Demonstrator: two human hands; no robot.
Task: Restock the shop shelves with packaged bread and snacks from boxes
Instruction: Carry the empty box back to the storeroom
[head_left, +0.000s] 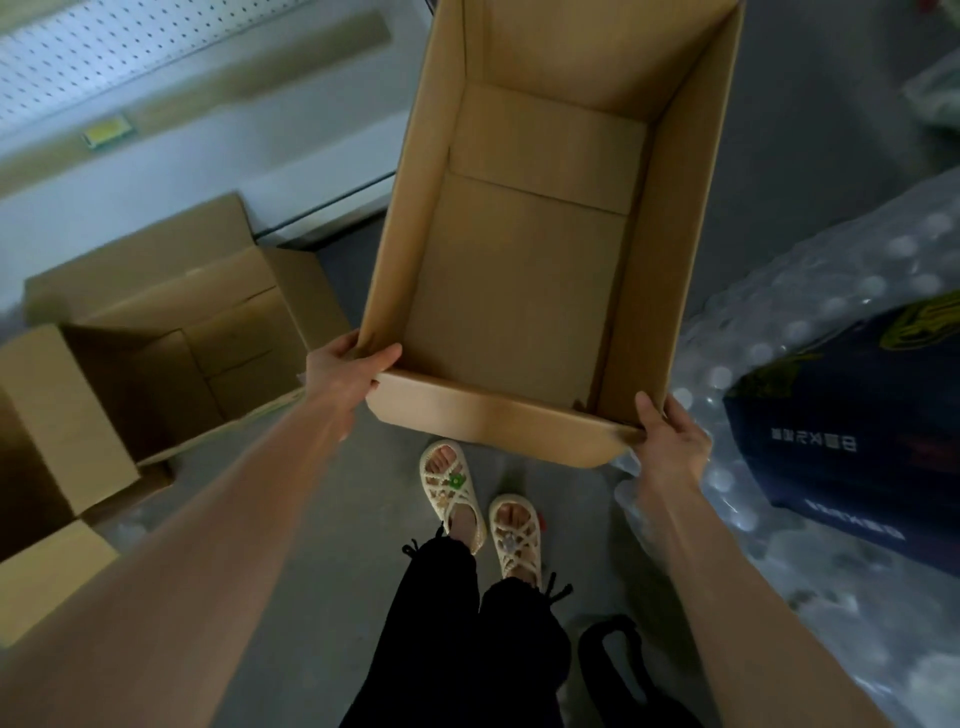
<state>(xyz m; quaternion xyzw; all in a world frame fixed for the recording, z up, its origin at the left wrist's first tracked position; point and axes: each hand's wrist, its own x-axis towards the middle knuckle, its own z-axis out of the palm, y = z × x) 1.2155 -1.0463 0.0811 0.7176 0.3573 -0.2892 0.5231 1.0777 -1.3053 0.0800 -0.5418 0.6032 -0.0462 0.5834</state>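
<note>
I hold a long, empty cardboard box in front of me, above the floor, its open top facing me. My left hand grips the near left corner of its rim. My right hand grips the near right corner, by the folded-down flap. Only the bare cardboard bottom shows inside the box. No bread or snack packs are in sight.
A second open, empty cardboard box lies on the floor at left. A white pegboard shelf unit runs along the upper left. Bubble wrap and a dark blue bag lie at right. My sandalled feet stand on grey floor.
</note>
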